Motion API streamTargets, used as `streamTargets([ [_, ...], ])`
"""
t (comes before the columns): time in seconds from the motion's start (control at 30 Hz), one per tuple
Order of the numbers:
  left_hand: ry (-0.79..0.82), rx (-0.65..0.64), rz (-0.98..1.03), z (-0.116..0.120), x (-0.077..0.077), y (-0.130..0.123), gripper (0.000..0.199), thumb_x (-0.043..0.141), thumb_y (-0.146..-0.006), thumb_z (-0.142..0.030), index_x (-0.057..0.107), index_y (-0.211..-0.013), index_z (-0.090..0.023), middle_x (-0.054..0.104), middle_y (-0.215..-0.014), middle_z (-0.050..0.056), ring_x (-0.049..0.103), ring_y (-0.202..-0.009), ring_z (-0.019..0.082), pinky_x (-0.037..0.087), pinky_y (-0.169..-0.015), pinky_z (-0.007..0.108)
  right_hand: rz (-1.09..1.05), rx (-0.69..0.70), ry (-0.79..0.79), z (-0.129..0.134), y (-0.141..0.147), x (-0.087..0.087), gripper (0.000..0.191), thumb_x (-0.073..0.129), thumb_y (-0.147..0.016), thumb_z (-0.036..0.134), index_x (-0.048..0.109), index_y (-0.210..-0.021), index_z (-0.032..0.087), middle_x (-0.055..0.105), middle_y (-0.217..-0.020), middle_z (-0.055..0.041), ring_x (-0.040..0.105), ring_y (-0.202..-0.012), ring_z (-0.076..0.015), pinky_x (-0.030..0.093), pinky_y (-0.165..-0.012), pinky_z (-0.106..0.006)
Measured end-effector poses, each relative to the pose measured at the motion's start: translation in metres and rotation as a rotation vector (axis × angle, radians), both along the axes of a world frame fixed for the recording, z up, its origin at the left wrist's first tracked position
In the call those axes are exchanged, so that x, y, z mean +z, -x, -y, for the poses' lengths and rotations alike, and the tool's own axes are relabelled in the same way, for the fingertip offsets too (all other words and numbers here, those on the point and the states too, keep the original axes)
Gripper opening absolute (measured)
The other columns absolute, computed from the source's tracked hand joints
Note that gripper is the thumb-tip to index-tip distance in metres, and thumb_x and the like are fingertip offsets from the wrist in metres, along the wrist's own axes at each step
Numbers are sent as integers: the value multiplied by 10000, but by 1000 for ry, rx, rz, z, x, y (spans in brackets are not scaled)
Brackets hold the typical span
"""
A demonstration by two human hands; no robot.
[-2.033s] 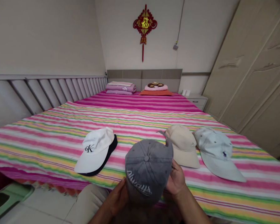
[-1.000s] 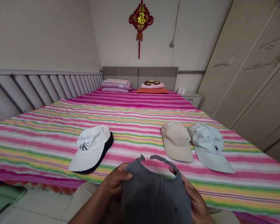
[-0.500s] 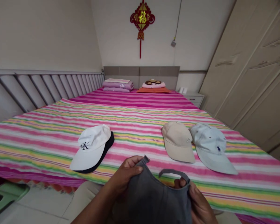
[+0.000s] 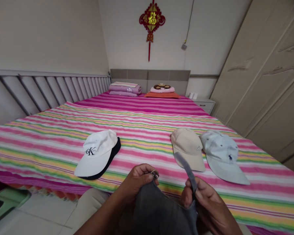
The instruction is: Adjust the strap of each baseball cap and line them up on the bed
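Note:
A dark grey cap (image 4: pixel 164 210) is held at the bottom centre, its back opening facing up and its two strap ends apart. My left hand (image 4: pixel 138 182) pinches the side with the small metal buckle (image 4: pixel 155 173). Between the fingers of my right hand (image 4: pixel 205 199) is the base of the loose strap (image 4: pixel 186 164), whose free end points up and left. On the bed left of the hands, a white CK cap (image 4: pixel 98 151) lies over a black cap (image 4: pixel 112 156). To the right, a beige cap (image 4: pixel 187 147) touches a pale blue cap (image 4: pixel 221 155).
The bed has a striped sheet (image 4: pixel 137 124). Folded bedding (image 4: pixel 124 89) and a pink stack (image 4: pixel 162 90) lie by the headboard (image 4: pixel 169 78). A green stool (image 4: pixel 12 202) stands at the lower left, a wardrobe (image 4: pixel 267 81) at the right.
My right hand has shifted its hold onto the strap, which now stands up instead of curving left over the opening. The buckle now shows at my left fingertips.

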State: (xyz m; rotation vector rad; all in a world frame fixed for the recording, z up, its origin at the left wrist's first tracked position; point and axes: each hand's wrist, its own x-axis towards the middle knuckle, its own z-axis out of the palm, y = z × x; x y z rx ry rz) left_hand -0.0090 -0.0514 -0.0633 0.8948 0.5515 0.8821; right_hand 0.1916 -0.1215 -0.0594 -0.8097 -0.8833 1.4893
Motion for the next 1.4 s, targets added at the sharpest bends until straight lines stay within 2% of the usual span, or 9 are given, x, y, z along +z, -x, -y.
streamTargets([
  [0.13, 4, -23, 3, 1, 1, -2, 208, 734, -611, -273, 621, -697, -121, 648, -587, 32, 556, -488, 87, 407, -485, 182, 78, -30, -23, -4, 0, 4, 272, 600, -751, 436, 608, -773, 166, 523, -455, 15, 438, -417, -90, 302, -436, -206],
  [0.3, -6, -94, 24, 3, 5, -6, 206, 721, -631, -284, 612, -713, -129, 645, -588, 25, 540, -471, 79, 373, -463, 176, 254, 12, -38, -16, 5, 9, 241, 664, -708, 371, 608, -811, 161, 596, -681, -7, 440, -436, -56, 308, -422, -191],
  [0.47, -28, -150, 13, 4, 8, -14, 183, 707, -646, -254, 599, -729, -133, 619, -569, 10, 534, -484, 75, 374, -492, 177, 319, 74, 35, -26, 22, 23, 288, 699, -647, 407, 566, -667, 153, 393, -431, 92, 224, -345, -13, 120, -346, -170],
  [0.63, -99, -133, -14, 0, 3, -17, 236, 717, -624, -249, 565, -778, -153, 596, -660, 0, 549, -549, 97, 394, -542, 208, 206, 131, 122, -29, 35, 25, 367, 747, -547, 434, 525, -630, 153, 447, -411, 87, 209, -318, -5, 106, -351, -184],
  [0.83, -560, 163, -291, 2, -1, -17, 236, 697, -641, -236, 626, -857, -177, 631, -813, 35, 560, -775, 173, 398, -700, 260, 98, 75, 74, -32, 37, 12, 322, 659, -663, 422, 471, -603, 168, 338, -318, 111, 197, -309, -26, 117, -358, -190],
  [1.0, -813, 392, -441, 6, -1, -20, 175, 704, -620, -201, 676, -793, -187, 653, -743, 48, 570, -710, 184, 402, -663, 270, 192, 15, 70, -31, 42, 14, 318, 657, -664, 427, 490, -654, 156, 363, -359, 110, 192, -315, -21, 88, -356, -194],
  [1.17, -686, 395, -418, 10, 1, -21, 121, 690, -613, -192, 679, -733, -182, 660, -696, 27, 570, -666, 162, 408, -634, 254, 175, 36, 60, -27, 44, 10, 354, 598, -731, 467, 464, -606, 164, 349, -346, 101, 195, -320, -26, 105, -358, -189],
  [1.27, -422, 334, -293, 11, 0, -22, 118, 689, -605, -204, 670, -715, -168, 671, -694, 21, 580, -661, 148, 421, -639, 245, 90, 13, 54, -27, 43, 4, 379, 522, -790, 484, 457, -588, 170, 344, -323, 93, 206, -311, -32, 140, -362, -184],
  [1.4, -73, 281, -72, 11, -5, -24, 213, 745, -535, -242, 662, -706, -147, 672, -648, 22, 586, -604, 125, 426, -563, 210, -3, -13, 68, -28, 40, 2, 294, 635, -722, 421, 518, -661, 159, 421, -371, 78, 269, -332, -29, 187, -385, -172],
])
